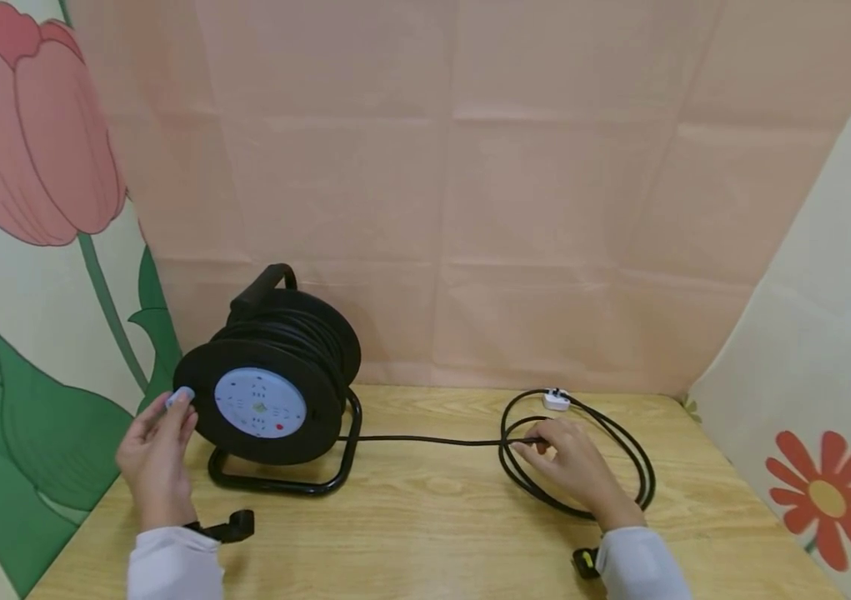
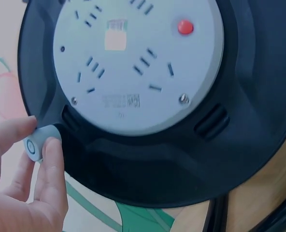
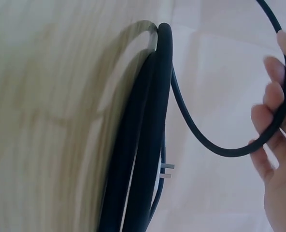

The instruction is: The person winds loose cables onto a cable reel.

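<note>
A black cable reel [image 1: 200, 425] stands on its tube frame at the left of the table, with a pale socket panel [image 1: 260, 402] on its face. My left hand [image 1: 158, 467] pinches the small light-grey crank knob [image 2: 42, 142] at the rim of the reel between thumb and fingers. From the reel a black cable [image 1: 425, 439] runs right to my right hand [image 1: 583, 467]. The thumb and fingers of that hand hold the cable [image 3: 230, 152], which bends down in a loop in the right wrist view. Loose coils [image 1: 648, 475] lie around and under this hand.
A white plug [image 1: 556, 401] at the cable's end rests at the back of the coils. The wooden table [image 1: 425, 533] meets a pink cloth backdrop [image 1: 530, 208] behind, with flower-printed walls on both sides. Black camera mounts sit on both wrists.
</note>
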Tool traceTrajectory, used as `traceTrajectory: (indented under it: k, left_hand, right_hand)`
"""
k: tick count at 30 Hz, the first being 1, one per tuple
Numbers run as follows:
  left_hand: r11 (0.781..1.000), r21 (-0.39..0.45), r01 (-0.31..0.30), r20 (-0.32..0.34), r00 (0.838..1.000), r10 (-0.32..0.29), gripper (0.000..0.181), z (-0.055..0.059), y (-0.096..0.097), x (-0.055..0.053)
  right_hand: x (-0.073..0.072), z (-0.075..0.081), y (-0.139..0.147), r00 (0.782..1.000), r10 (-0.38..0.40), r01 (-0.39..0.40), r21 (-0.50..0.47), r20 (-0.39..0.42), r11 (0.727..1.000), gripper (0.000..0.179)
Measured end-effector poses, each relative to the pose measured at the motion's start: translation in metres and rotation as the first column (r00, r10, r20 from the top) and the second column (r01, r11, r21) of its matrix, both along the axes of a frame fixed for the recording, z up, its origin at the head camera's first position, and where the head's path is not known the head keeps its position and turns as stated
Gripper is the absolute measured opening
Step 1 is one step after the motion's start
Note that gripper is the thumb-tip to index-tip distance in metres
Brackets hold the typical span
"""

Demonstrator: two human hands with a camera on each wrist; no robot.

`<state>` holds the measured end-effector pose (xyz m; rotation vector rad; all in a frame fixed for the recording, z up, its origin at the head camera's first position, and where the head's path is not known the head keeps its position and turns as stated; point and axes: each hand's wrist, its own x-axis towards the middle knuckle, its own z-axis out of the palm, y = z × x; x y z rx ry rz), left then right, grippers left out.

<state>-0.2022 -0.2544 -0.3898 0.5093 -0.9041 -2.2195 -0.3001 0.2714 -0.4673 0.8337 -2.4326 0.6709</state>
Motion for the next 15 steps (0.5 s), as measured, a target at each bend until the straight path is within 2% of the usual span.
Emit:
traceTrajectory:
  k: [4,8,10,15]
  left_hand:
    - [1.000,-0.001,-0.017,-0.020,1.000,0.017,0.040,0.003,0.004,-0.001]
    - [0.999,-0.009,-0.031,-0.038,0.999,0.031,0.039,0.006,0.006,0.000]
    - [0.999,-0.014,-0.035,-0.050,0.998,0.035,0.038,0.007,0.007,0.000]
    - [0.999,-0.034,-0.041,-0.080,0.996,0.038,0.037,0.011,0.012,0.000]
  right_hand:
    - [0.001,-0.001,-0.003,0.999,-0.031,0.031,-0.031,-0.022,0.999,0.021]
    - [0.002,-0.001,-0.009,0.997,-0.079,0.079,-0.020,-0.001,0.997,0.028]
    - [0.003,-0.001,-0.011,0.996,-0.079,0.080,-0.017,0.031,0.997,0.028]
    - [0.001,0.000,-0.015,0.996,-0.014,0.017,-0.026,0.093,1.000,0.021]
